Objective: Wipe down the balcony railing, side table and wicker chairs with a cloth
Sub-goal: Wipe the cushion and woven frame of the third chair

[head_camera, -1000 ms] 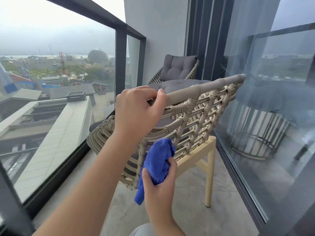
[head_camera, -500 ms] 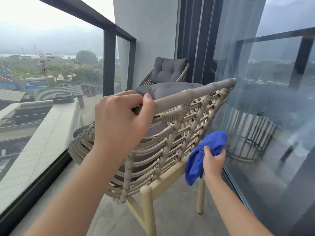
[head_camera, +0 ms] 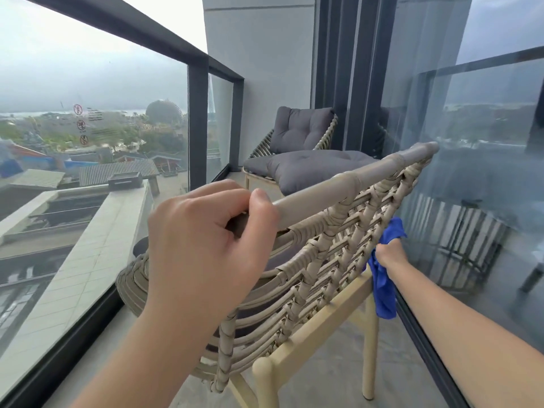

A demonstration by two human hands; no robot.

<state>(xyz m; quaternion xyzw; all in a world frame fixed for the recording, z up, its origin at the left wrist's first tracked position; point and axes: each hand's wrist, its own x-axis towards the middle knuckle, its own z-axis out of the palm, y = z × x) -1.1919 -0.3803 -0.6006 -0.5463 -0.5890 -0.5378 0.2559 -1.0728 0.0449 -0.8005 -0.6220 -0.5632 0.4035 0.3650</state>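
Since half a second before, your right hand (head_camera: pixel 390 252) had carried the cloth (head_camera: pixel 382 278) further out along the chair (head_camera: pixel 323 260), from beside the lower weave to its far right edge, higher up and nearer the glass door (head_camera: pixel 471 142). Your left hand (head_camera: pixel 206 254) had kept its place on the top rail (head_camera: pixel 353 181), and the chair had stayed tilted toward you.

Your left hand was closed around the near end of the rail, fingers curled over the top and thumb (head_camera: pixel 262 210) pressed on the near side. Beyond its knuckles lay a grey cushion (head_camera: pixel 312 169) on the chair's seat, and further off stood a second chair (head_camera: pixel 300 131) with its own cushion.

Your right hand was clenched on the cloth, bunched in the fist, one part showing above the hand and a longer tail hanging below it. The cloth touched the weave at the chair's right edge, just above the pale back leg (head_camera: pixel 369 343). The railing (head_camera: pixel 147 33) ran well off to the left of your left hand.
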